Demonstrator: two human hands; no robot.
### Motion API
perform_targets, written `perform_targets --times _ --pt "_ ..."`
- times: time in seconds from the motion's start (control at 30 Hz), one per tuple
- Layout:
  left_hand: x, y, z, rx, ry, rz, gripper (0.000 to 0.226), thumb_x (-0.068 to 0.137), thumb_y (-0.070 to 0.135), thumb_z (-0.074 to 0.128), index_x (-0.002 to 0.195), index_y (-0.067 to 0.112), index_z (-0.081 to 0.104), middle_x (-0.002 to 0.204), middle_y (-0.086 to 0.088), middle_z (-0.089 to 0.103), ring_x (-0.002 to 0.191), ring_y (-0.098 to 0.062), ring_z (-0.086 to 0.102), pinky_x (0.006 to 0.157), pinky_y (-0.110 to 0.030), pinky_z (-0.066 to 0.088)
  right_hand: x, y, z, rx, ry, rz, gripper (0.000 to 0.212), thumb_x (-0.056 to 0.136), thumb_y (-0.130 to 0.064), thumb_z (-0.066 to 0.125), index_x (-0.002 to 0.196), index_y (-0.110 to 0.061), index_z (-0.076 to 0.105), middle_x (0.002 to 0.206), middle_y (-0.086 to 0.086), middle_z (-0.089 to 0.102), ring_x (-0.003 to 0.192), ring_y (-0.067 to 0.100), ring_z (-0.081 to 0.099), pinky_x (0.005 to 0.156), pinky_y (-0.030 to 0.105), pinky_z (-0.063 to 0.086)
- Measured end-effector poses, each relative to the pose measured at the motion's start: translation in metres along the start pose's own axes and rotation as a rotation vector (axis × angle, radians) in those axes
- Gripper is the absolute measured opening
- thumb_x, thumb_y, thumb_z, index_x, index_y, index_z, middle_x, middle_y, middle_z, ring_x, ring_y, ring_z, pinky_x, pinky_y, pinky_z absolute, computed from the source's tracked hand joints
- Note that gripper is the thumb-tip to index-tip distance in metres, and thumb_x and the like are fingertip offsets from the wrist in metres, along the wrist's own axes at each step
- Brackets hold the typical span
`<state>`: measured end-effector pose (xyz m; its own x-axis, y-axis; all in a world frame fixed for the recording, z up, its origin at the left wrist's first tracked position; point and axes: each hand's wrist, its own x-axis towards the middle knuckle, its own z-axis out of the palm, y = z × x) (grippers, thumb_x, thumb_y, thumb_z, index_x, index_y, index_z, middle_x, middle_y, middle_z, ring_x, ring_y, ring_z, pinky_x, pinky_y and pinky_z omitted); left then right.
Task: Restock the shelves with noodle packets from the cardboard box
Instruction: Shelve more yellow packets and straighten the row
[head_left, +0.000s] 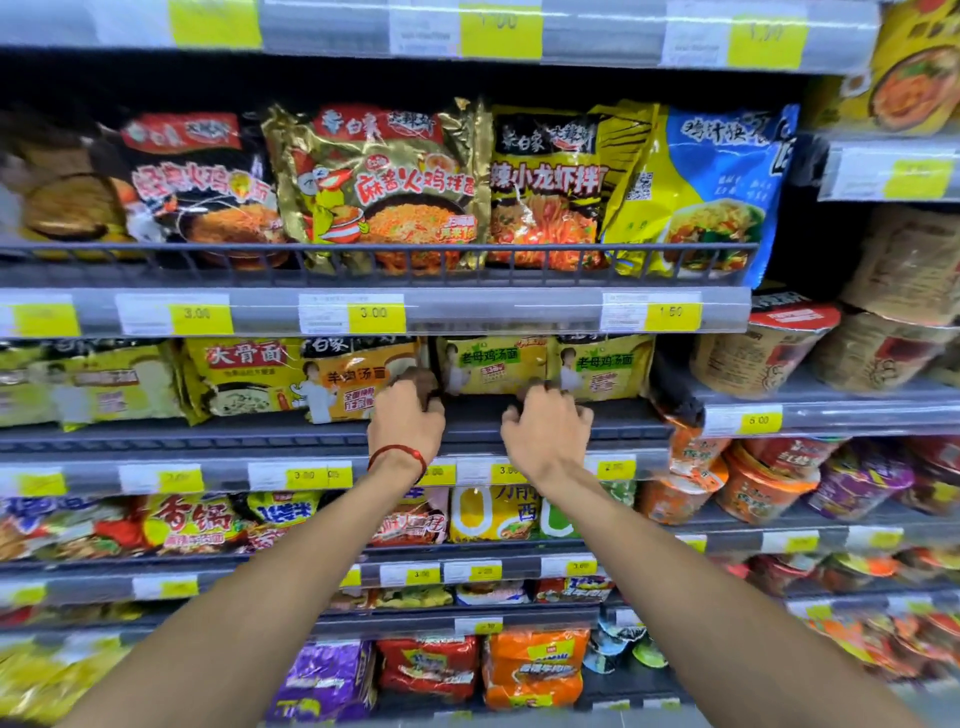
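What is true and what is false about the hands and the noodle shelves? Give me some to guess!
1. The left hand has a red bracelet at its wrist. True.
2. Both hands are down at the bottom shelf. False: the left hand and the right hand reach up to the shelf with the yellow noodle packets.
3. The cup noodles stand on the left. False: they are on the right.
4. A blue and yellow packet sits on the shelf above the hands. True.

Noodle packets (493, 364) on shelf (311, 431), cups (753, 353) to right
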<state>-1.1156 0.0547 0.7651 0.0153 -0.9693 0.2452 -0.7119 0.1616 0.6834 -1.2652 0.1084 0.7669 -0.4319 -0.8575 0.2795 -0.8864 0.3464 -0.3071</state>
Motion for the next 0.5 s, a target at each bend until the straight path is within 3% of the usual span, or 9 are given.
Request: perform_targets --times 0.13,0.3,0.4,0.5 --pt "0.011 -0.045 -0.035 -0.042 0.034 0.010 0.023 0.084 0.011 0.062 0.106 0.010 0.067 0.097 -0.014 0.068 0.091 -0.033 0.063 0.069 -0.035 0.050 -0.009 -0.055 0.011 0.069 0.006 -0.057 0.028 0.096 -0.033 0.048 0.100 -0.011 0.065 0.104 0.010 0.069 0.105 0.031 0.060 0.091 0.042 0.039" --pt "0.033 -0.095 -0.076 0.050 0.020 -0.020 0.011 0.086 0.018 0.064 0.090 0.008 0.062 0.097 -0.020 0.062 0.097 -0.037 0.059 0.074 -0.039 0.049 -0.011 -0.113 0.022 0.114 -0.075 -0.026 0.033 0.098 -0.034 0.050 0.095 -0.006 0.067 0.102 0.016 0.069 0.099 0.035 0.063 0.087 0.040 0.046" --pt "0.043 -0.113 -0.086 -0.003 0.019 0.061 0.008 0.084 0.014 0.062 0.086 0.022 0.064 0.096 -0.014 0.064 0.091 -0.034 0.060 0.072 -0.039 0.051 -0.009 -0.128 0.031 0.157 -0.150 0.037 0.033 0.098 -0.035 0.051 0.103 -0.005 0.063 0.106 0.018 0.068 0.097 0.038 0.064 0.076 0.037 0.048" --pt "0.047 -0.113 -0.091 0.008 -0.005 0.091 0.020 0.086 0.025 0.061 0.106 0.021 0.060 0.100 -0.008 0.064 0.083 -0.031 0.062 0.067 -0.039 0.052 -0.006 -0.129 0.038 0.141 -0.152 0.058 0.030 0.098 -0.024 0.050 0.126 -0.014 0.050 0.105 0.017 0.067 0.092 0.040 0.063 0.070 0.036 0.041"
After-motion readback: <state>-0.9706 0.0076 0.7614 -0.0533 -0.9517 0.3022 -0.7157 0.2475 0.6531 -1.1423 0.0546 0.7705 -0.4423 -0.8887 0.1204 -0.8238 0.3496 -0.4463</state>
